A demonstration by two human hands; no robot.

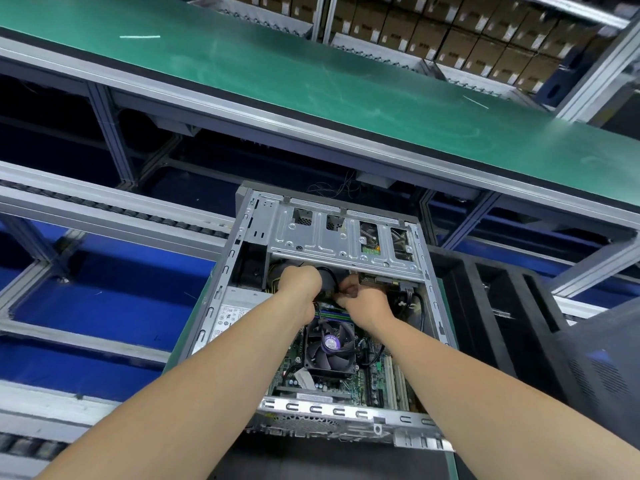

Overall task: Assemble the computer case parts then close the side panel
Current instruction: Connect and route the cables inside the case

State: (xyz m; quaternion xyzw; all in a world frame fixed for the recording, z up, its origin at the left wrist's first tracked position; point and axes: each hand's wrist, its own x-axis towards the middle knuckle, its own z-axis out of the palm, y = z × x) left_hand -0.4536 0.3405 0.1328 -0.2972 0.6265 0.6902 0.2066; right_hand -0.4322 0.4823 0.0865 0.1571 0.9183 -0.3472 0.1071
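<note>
Head view: an open grey metal computer case (221, 285) lies on its side in the middle, just below a long green conveyor belt (311, 81). Both bare arms reach in under the silver perforated drive cage (346, 237). The left hand (299, 284) has its fingers curled round a black cable (329, 275). The right hand (363, 301) is curled just beside it, and whether it grips anything cannot be told. A black cooler fan with a purple label (329, 344) sits below the wrists. A dark grey vented panel (606, 362) lies to the case's right.
</note>
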